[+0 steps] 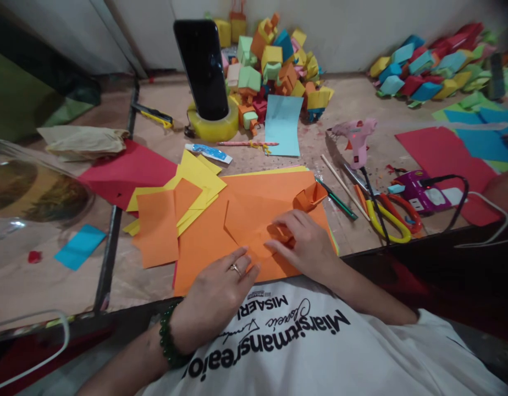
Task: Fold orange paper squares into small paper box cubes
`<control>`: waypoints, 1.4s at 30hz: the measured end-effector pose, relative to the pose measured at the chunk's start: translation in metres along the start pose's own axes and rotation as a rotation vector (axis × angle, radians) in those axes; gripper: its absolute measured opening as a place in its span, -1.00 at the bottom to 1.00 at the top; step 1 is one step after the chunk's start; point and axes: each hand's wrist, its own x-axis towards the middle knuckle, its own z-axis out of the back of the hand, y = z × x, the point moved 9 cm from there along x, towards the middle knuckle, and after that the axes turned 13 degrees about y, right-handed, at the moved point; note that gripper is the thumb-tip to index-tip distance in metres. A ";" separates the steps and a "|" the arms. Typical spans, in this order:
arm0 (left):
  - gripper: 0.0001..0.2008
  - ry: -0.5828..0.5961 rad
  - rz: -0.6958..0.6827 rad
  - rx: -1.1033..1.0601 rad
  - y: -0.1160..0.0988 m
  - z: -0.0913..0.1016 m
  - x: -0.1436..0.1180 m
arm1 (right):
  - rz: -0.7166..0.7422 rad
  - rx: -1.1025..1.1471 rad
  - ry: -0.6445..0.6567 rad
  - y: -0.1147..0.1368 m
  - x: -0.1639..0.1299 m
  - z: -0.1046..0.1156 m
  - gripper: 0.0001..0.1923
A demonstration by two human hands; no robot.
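My left hand (215, 294), with a ring and a green bead bracelet, lies flat with its fingers pressing an orange paper sheet (237, 220) near the table's front edge. My right hand (305, 242) rests on the same sheet, its fingers pinching a folded part of the orange paper (279, 234). A small folded orange paper box (309, 196) sits just beyond my right hand. Loose orange squares (157, 228) and yellow sheets (200, 176) lie to the left.
A black phone (202, 66) stands in a yellow tape roll (213, 127). Behind it is a pile of coloured paper boxes (274, 60), another at the back right (427, 69). A pink glue gun (357, 140), scissors (392, 217), pencils (338, 201) and a glue tube (208, 153) lie around.
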 end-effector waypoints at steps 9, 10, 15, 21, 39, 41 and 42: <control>-0.73 -0.009 0.013 0.023 -0.003 0.003 0.000 | -0.065 -0.044 0.069 -0.017 -0.006 -0.001 -0.44; -0.73 -0.014 0.013 0.025 -0.003 0.004 0.000 | -0.067 -0.034 0.064 -0.021 -0.008 0.001 -0.48; -0.77 -0.053 0.023 0.045 -0.003 0.008 0.000 | -0.009 0.046 0.030 -0.033 -0.014 0.012 -0.67; -0.78 -0.071 0.065 0.188 -0.010 0.009 0.017 | 0.029 0.077 -0.010 -0.028 -0.016 0.016 -0.74; -0.78 0.143 0.159 0.288 -0.020 0.009 0.043 | 0.040 -0.226 -0.134 -0.024 -0.030 0.018 -0.54; -0.78 0.086 0.162 0.254 -0.013 0.017 0.040 | 0.045 -0.241 -0.139 -0.025 -0.031 0.019 -0.50; -0.77 0.043 0.164 0.243 -0.007 0.022 0.039 | 0.051 -0.246 -0.152 -0.025 -0.031 0.021 -0.51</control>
